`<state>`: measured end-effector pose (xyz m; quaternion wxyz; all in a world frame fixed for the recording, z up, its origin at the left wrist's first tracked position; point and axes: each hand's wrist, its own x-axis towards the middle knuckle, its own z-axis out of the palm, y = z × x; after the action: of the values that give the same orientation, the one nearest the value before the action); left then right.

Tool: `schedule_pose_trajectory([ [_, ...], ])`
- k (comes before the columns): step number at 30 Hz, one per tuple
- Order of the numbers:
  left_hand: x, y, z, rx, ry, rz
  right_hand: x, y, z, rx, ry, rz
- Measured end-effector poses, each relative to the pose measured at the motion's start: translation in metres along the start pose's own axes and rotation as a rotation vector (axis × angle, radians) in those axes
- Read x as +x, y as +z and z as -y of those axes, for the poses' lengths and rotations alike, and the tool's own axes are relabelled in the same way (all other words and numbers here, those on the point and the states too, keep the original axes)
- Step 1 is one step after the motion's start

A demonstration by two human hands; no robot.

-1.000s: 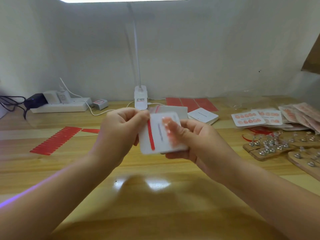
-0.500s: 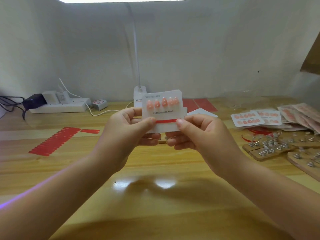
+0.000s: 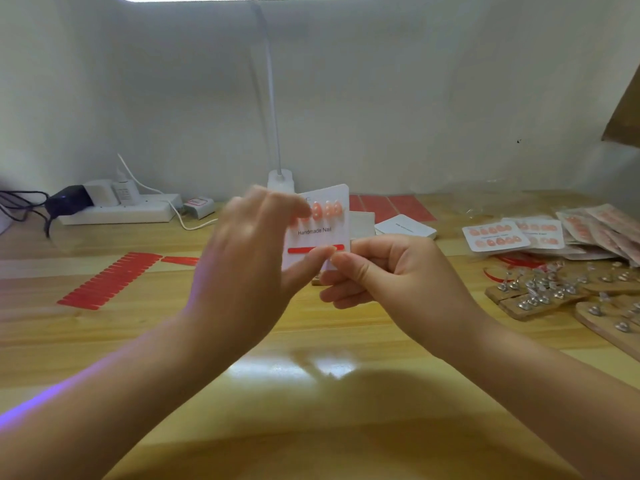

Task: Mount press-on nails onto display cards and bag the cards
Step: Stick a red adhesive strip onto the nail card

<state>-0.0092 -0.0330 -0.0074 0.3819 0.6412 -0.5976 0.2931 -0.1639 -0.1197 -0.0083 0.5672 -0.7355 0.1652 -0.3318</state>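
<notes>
With our right hand (image 3: 388,271) pinching the nail card (image 3: 329,233) and our left hand (image 3: 256,244) pinching its red strip (image 3: 304,250), a hasty peel could bend the card or pop nails (image 3: 327,210) off.

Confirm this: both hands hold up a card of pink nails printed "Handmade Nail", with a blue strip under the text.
Not quite. In the head view the strip under the text on the card is red, not blue. The rest stands: left hand and right hand hold it up.

Small craft workbench, home-style: wooden table (image 3: 104,341) standing against a plain white wall (image 3: 415,98); desk lamp (image 3: 280,181) and power strip (image 3: 121,211) sitting along its back edge; bagged nail cards (image 3: 519,233) piling at its right edge.
</notes>
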Motion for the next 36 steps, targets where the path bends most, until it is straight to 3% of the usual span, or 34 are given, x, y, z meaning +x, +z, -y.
schedule_pose_trajectory([
  [4,0.002,-0.001,0.000,-0.061,0.168,0.123,0.000,-0.001,0.002,-0.051,-0.015,0.045],
  [16,0.007,-0.009,0.008,-0.179,0.213,0.335,-0.002,-0.003,0.003,-0.294,-0.097,0.112],
  [24,0.004,-0.005,0.006,-0.271,0.152,0.309,-0.003,0.000,0.006,-0.193,-0.079,0.106],
  [28,0.004,-0.003,0.007,-0.347,0.034,0.257,-0.002,0.000,0.008,-0.088,-0.015,0.115],
  [36,0.006,-0.004,0.005,-0.364,0.028,0.189,-0.001,-0.004,0.015,-0.031,0.023,0.105],
])
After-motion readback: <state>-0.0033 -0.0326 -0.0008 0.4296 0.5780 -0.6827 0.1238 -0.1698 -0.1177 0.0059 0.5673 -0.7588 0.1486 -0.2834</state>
